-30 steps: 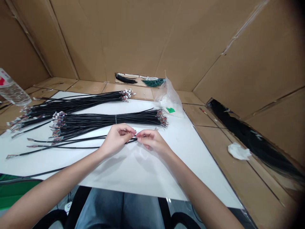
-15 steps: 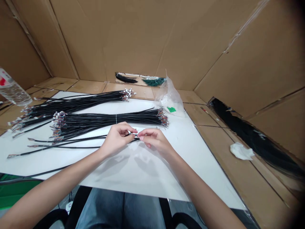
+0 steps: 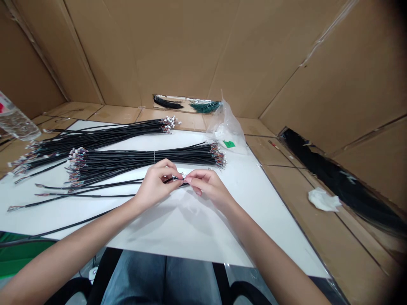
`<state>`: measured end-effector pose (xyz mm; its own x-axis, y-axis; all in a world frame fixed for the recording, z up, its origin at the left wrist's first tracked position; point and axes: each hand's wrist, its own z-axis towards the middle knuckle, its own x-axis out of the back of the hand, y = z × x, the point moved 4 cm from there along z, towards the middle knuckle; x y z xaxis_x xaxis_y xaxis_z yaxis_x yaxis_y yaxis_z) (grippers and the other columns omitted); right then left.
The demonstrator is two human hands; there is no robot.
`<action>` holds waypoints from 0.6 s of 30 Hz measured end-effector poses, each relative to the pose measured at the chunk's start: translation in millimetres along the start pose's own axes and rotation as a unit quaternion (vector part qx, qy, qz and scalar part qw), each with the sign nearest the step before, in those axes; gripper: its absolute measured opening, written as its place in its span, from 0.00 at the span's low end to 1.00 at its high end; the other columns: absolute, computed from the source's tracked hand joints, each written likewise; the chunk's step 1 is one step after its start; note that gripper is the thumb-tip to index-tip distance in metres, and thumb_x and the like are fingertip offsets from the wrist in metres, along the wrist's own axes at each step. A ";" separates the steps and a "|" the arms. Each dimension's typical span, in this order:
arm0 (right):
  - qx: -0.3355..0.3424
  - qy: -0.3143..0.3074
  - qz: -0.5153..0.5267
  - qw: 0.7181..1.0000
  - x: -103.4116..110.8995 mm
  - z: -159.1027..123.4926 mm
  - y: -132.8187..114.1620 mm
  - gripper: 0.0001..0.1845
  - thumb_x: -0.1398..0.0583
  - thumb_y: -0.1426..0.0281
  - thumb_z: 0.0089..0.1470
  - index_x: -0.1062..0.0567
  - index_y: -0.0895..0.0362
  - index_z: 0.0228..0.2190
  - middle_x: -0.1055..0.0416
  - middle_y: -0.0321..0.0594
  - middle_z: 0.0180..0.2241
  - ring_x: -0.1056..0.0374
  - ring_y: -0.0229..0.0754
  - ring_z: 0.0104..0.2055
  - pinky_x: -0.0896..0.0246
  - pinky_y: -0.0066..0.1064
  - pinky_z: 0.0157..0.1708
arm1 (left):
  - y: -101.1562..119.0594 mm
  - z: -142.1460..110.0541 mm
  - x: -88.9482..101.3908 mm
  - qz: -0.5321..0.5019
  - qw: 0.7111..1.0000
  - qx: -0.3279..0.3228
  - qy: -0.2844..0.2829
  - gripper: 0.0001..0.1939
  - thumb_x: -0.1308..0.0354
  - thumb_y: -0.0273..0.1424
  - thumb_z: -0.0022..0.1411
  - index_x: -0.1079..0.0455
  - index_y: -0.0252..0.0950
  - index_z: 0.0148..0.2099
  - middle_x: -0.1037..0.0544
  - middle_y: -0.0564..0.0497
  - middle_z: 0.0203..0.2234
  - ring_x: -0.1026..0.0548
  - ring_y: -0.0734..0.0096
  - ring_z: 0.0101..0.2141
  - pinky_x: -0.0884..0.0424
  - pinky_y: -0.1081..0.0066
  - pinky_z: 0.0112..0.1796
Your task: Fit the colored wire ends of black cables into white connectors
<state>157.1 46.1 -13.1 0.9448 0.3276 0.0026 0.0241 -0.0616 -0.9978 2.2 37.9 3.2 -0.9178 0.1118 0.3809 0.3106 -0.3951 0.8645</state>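
Observation:
My left hand [image 3: 157,183] pinches the end of a thin black cable [image 3: 95,187] that runs off to the left across the white sheet [image 3: 178,224]. Facing it, my right hand [image 3: 206,185] has its fingertips closed on the same cable end, where a small connector sits; the piece between the fingers is too small to make out. Just beyond both hands lies a tied bundle of black cables [image 3: 143,159] with coloured wire ends. A second, longer bundle [image 3: 95,136] lies further back on the left.
A clear plastic bag [image 3: 226,129] with a green label stands at the sheet's far right corner. Plastic water bottle [image 3: 14,120] at far left. A crumpled white tissue [image 3: 322,199] and a long black bundle [image 3: 337,182] lie on cardboard at right. Cardboard walls enclose the desk.
Both hands have stayed together over the cable end and shifted slightly away from me; the fingers keep working the connector. The loose cable nearest me has swung up on the sheet.

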 end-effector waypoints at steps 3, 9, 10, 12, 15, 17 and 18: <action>0.011 0.004 -0.025 1.000 0.1 0.1 -1.9 0.09 0.38 0.65 0.45 0.25 0.59 0.22 0.43 0.28 0.12 0.50 0.31 0.16 0.58 0.27 0.18 | 1.2 0.1 -0.4 0.004 1.000 -0.014 -0.009 0.05 0.38 0.31 0.55 0.23 0.35 0.31 0.30 0.50 0.32 0.35 0.79 0.24 0.39 0.76 0.24; 0.027 0.000 -0.067 0.997 -0.3 0.0 -3.8 0.10 0.39 0.64 0.46 0.27 0.58 0.21 0.43 0.29 0.12 0.49 0.32 0.17 0.57 0.28 0.19 | 1.0 -0.3 -2.0 0.019 0.999 -0.022 -0.034 0.06 0.40 0.31 0.58 0.23 0.35 0.32 0.30 0.50 0.35 0.36 0.80 0.23 0.39 0.75 0.25; 0.029 0.000 -0.070 0.997 -0.5 -0.2 -4.0 0.10 0.39 0.65 0.46 0.27 0.58 0.21 0.43 0.29 0.12 0.50 0.32 0.17 0.57 0.28 0.19 | 1.0 -0.4 -2.2 0.019 0.999 -0.022 -0.038 0.06 0.41 0.31 0.58 0.23 0.35 0.32 0.30 0.50 0.36 0.36 0.81 0.23 0.39 0.75 0.25; 0.033 -0.001 -0.075 0.997 -1.0 -0.6 -4.1 0.10 0.39 0.65 0.46 0.27 0.57 0.20 0.43 0.29 0.12 0.50 0.32 0.17 0.57 0.28 0.19 | 0.9 -0.5 -2.3 0.014 0.999 -0.017 -0.043 0.07 0.41 0.31 0.59 0.23 0.35 0.32 0.31 0.49 0.38 0.36 0.80 0.24 0.39 0.74 0.26; 0.029 0.002 -0.072 0.997 -1.6 -0.6 -3.4 0.10 0.40 0.65 0.46 0.27 0.58 0.20 0.43 0.29 0.13 0.50 0.32 0.17 0.57 0.28 0.19 | 0.4 0.2 -2.2 -0.007 0.999 0.009 -0.048 0.06 0.40 0.31 0.58 0.23 0.35 0.31 0.32 0.49 0.39 0.36 0.80 0.25 0.40 0.75 0.25; 0.020 0.010 -0.065 0.998 -1.5 -0.1 -2.3 0.12 0.40 0.64 0.47 0.28 0.58 0.19 0.41 0.30 0.14 0.49 0.32 0.17 0.58 0.28 0.19 | 0.5 0.7 -2.4 -0.029 0.998 0.025 -0.053 0.06 0.39 0.31 0.57 0.23 0.35 0.31 0.32 0.48 0.39 0.36 0.80 0.25 0.40 0.75 0.25; 0.017 0.014 -0.062 0.998 -1.3 0.3 -1.7 0.13 0.40 0.63 0.47 0.29 0.58 0.18 0.41 0.31 0.14 0.49 0.32 0.17 0.58 0.28 0.19 | 0.7 0.7 -2.7 -0.039 0.997 0.030 -0.057 0.07 0.39 0.31 0.57 0.23 0.35 0.30 0.32 0.48 0.39 0.36 0.79 0.25 0.40 0.75 0.25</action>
<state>155.8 46.1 -11.4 0.9440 0.3041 0.1282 0.1317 0.0092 -0.9913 5.1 38.0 3.0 -0.9070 0.2444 0.3430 0.2565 -0.3256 0.9101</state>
